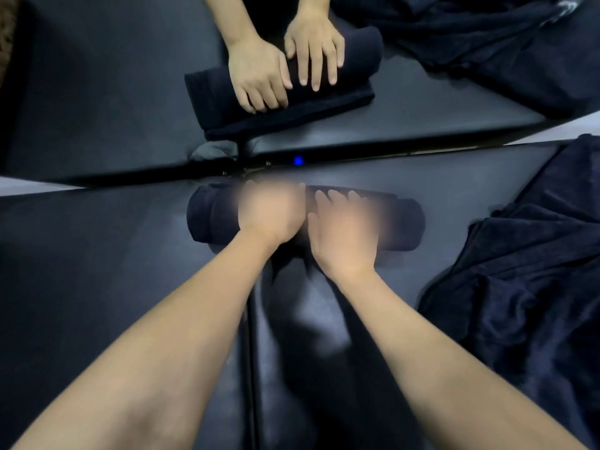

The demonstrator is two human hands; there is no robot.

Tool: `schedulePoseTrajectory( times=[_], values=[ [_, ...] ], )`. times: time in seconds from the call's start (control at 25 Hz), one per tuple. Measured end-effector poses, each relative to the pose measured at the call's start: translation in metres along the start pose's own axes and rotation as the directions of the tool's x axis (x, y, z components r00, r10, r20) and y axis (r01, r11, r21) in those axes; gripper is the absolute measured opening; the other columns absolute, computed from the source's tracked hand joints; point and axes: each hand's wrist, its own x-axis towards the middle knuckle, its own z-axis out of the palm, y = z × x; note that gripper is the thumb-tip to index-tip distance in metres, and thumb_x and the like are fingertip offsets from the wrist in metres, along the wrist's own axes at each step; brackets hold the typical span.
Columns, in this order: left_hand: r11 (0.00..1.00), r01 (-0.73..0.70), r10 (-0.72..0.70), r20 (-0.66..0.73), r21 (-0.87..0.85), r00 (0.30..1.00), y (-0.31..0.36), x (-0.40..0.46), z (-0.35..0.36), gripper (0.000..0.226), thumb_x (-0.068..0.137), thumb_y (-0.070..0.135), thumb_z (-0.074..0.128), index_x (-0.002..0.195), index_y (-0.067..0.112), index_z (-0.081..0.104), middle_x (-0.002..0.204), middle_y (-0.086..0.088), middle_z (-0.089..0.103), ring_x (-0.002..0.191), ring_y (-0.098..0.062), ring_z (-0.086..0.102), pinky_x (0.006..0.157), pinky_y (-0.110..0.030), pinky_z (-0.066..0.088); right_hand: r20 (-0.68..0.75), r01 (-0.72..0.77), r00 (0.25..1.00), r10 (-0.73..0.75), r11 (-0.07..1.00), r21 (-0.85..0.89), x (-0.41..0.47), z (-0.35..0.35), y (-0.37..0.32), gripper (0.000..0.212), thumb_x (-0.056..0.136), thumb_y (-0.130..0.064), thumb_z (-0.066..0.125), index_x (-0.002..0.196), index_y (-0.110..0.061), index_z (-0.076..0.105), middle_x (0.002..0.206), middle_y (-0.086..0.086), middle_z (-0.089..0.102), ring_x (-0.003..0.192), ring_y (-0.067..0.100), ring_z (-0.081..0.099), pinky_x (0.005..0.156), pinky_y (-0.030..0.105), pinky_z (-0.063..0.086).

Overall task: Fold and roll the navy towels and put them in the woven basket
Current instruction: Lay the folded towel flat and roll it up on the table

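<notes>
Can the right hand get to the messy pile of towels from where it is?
Probably yes. The right hand rests on the rolled towel, and the crumpled towel pile lies just to its right on the dark padded surface, with nothing between.

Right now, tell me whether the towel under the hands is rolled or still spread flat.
Rolled. The navy towel forms a thick cylinder lying across the table, both hands pressing on top of it.

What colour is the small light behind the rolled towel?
Blue light, seen in the head view.
</notes>
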Motion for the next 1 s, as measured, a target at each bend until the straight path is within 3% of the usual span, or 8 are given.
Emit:
schedulePoseTrajectory(
  times=[0.16,0.24,0.36,0.48,0.56,0.68,0.84,1.0],
  values=[
    [0.997,0.057,-0.06,-0.064,-0.043,0.996,0.002,0.001,0.003,0.048,0.104,0.037,0.017,0.079,0.025,0.057,0.087,0.0,0.071,0.081,-0.028,0.063,0.077,-0.042,0.035,0.05,0.084,0.996,-0.078,0.989,-0.124,0.035,-0.002,0.008,0.047,0.103,-0.039,0.029,0.095,-0.014,0.069,0.085,0.007,0.068,0.075,0.034,0.055,0.077,0.045,0.035],
    [0.992,0.062,-0.082,-0.182,-0.112,0.98,0.003,-0.012,0.015,0.046,0.102,0.037,0.021,0.087,0.024,0.063,0.092,0.004,0.071,0.085,-0.024,0.062,0.081,-0.04,0.037,0.117,0.106,0.989,-0.09,0.986,-0.132,0.044,-0.002,0.01,0.05,0.103,-0.038,0.025,0.086,-0.013,0.066,0.08,0.008,0.067,0.072,0.034,0.054,0.077,0.046,0.032],
    [0.978,0.001,-0.077,-0.355,-0.21,0.932,0.002,-0.027,0.035,0.04,0.102,0.033,0.033,0.118,0.022,0.069,0.117,0.007,0.071,0.108,-0.018,0.064,0.099,-0.038,0.039,0.182,0.112,0.979,-0.089,0.986,-0.122,0.053,-0.004,0.008,0.054,0.102,-0.039,0.019,0.084,-0.013,0.063,0.078,0.009,0.066,0.071,0.034,0.054,0.078,0.046,0.032],
    [0.977,-0.025,-0.066,-0.413,-0.212,0.908,0.008,-0.038,0.043,0.043,0.103,0.032,0.037,0.133,0.019,0.064,0.137,0.004,0.064,0.132,-0.02,0.054,0.114,-0.042,0.033,0.253,0.131,0.963,-0.094,0.983,-0.13,0.061,-0.01,0.009,0.055,0.102,-0.039,0.015,0.087,-0.014,0.061,0.08,0.008,0.068,0.073,0.033,0.054,0.078,0.045,0.033],
    [0.986,-0.015,-0.058,-0.42,-0.169,0.906,0.009,-0.041,0.045,0.044,0.103,0.034,0.039,0.138,0.019,0.061,0.143,0.003,0.06,0.137,-0.024,0.05,0.117,-0.044,0.03,0.307,0.167,0.944,-0.117,0.976,-0.142,0.07,-0.013,0.01,0.053,0.104,-0.039,0.015,0.093,-0.016,0.061,0.086,0.007,0.07,0.079,0.033,0.058,0.079,0.045,0.031],
    [0.993,-0.007,-0.041,-0.413,-0.115,0.91,0.002,-0.027,0.035,0.043,0.104,0.041,0.036,0.13,0.022,0.065,0.132,0.004,0.066,0.125,-0.025,0.057,0.112,-0.045,0.033,0.372,0.181,0.916,-0.151,0.983,-0.045,0.09,-0.009,0.013,0.053,0.106,-0.04,0.016,0.101,-0.018,0.064,0.097,0.007,0.072,0.09,0.032,0.063,0.083,0.044,0.03],
    [0.999,-0.005,-0.011,-0.323,-0.048,0.946,0.0,-0.001,0.011,0.048,0.105,0.041,0.026,0.089,0.025,0.067,0.088,0.005,0.07,0.083,-0.023,0.061,0.088,-0.039,0.037,0.491,0.041,0.869,-0.059,0.998,0.047,0.094,-0.012,0.013,0.059,0.107,-0.042,0.014,0.109,-0.014,0.066,0.112,0.014,0.069,0.104,0.036,0.062,0.089,0.046,0.035],
    [0.996,-0.078,0.064,-0.284,-0.038,0.957,-0.005,-0.013,0.012,0.049,0.105,0.04,0.028,0.079,0.024,0.066,0.078,0.004,0.068,0.078,-0.024,0.06,0.09,-0.04,0.038,0.596,-0.136,0.803,0.035,0.982,0.127,0.071,-0.021,0.01,0.065,0.107,-0.05,0.014,0.122,-0.009,0.062,0.126,0.018,0.064,0.115,0.038,0.059,0.088,0.044,0.04]
  ],
)
